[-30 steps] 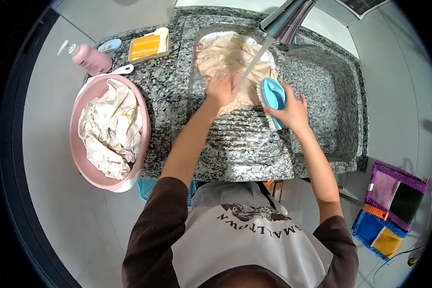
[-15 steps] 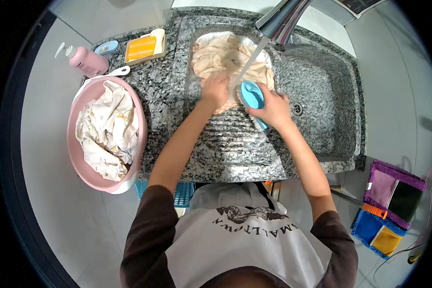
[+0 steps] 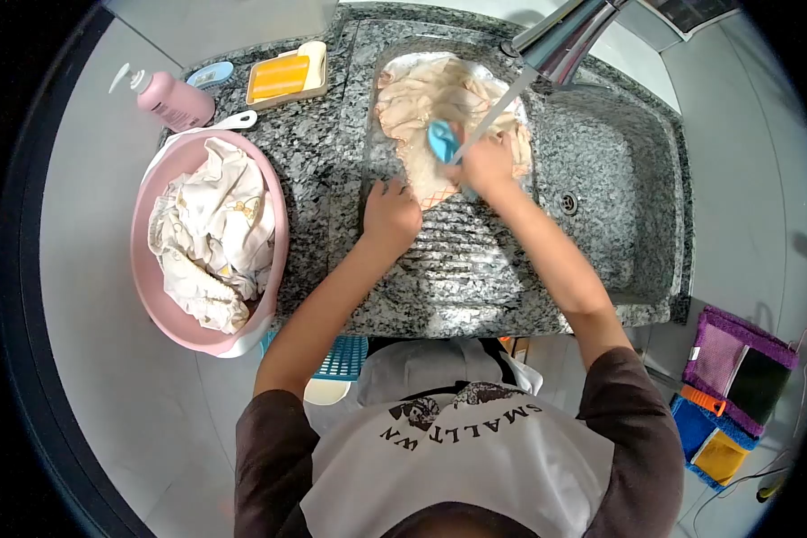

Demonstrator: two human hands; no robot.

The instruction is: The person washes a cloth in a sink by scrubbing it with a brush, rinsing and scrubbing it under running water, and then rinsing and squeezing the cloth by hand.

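Observation:
A wet, cream-beige cloth garment (image 3: 412, 103) lies crumpled in the shallow washboard basin, its patterned orange edge towards me. My right hand (image 3: 489, 166) is wrapped round a light-blue scrubbing brush (image 3: 441, 142), held over the middle of the cloth and slightly blurred. At the garment's near left corner, my left hand (image 3: 393, 215) has its fingers curled on the edge; the fingertips are partly hidden. Water runs from the metal tap (image 3: 565, 40) in a stream beside the brush.
Left of the basin stands a pink tub (image 3: 148, 296) of white clothes. Behind it are a pink pump bottle (image 3: 177, 100), a small blue brush (image 3: 211, 74) and a soap dish (image 3: 309, 90) with orange soap. A deeper granite sink (image 3: 601, 179) lies on the right.
My right hand has moved the brush forward and left onto the middle of the cloth. My left hand has drawn back from the cloth's middle to its near left edge.

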